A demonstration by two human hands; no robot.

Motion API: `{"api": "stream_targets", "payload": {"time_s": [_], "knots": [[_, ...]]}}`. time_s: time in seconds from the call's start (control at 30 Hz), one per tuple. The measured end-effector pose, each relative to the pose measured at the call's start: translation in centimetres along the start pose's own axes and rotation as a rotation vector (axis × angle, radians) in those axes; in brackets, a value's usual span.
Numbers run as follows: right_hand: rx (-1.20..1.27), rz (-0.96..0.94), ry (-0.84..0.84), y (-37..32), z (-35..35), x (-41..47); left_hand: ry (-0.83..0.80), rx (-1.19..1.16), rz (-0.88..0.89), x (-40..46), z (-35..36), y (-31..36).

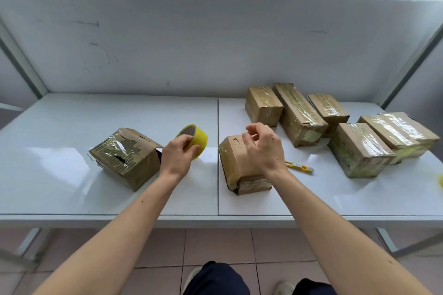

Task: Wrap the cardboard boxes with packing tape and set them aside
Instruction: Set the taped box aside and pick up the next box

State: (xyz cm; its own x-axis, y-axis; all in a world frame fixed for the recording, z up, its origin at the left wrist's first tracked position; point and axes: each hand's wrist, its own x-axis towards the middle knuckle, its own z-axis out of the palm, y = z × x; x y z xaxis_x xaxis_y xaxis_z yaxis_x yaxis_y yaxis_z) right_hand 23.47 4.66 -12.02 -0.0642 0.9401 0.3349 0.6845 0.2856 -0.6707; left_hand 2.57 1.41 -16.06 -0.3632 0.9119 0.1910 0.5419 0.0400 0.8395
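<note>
My left hand (178, 154) grips a yellow roll of packing tape (195, 139), held just above the white table. Left of it lies a torn cardboard box (124, 158), partly covered in shiny tape. My right hand (262, 148) hovers over a second cardboard box (236, 167) near the table's middle, fingers curled with thumb and fingertips close together. Whether a strip of clear tape runs between my two hands, I cannot tell.
Several taped cardboard boxes (299, 115) stand grouped at the back right of the white table (72, 187). A yellow box cutter (299, 166) lies right of the middle box. A seam (218, 127) splits the tabletop. A white wall panel rises behind.
</note>
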Motion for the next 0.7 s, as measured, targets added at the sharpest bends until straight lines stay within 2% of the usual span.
{"api": "stream_targets", "payload": {"time_s": [0.1, 0.23, 0.33, 0.47, 0.7], "knots": [[0.141, -0.060, -0.153, -2.5, -0.4, 0.5, -0.056, -0.557, -0.042, -1.8, -1.1, 3.3], [0.398, -0.014, -0.307, -4.7, -1.8, 0.9, -0.111, -0.830, -0.024, -3.4, -1.6, 5.9], [0.474, -0.017, -0.352, -4.8, -3.3, 1.0, -0.144, -0.903, -0.024, -4.2, -1.5, 6.8], [0.429, -0.108, -0.389, -4.2, -4.7, 1.0, -0.172, -0.915, -0.053, -4.9, -0.8, 7.5], [0.353, -0.227, -0.262, -3.3, -5.1, 0.3, -0.177, -0.816, -0.058, -5.8, -0.3, 8.5]]}}
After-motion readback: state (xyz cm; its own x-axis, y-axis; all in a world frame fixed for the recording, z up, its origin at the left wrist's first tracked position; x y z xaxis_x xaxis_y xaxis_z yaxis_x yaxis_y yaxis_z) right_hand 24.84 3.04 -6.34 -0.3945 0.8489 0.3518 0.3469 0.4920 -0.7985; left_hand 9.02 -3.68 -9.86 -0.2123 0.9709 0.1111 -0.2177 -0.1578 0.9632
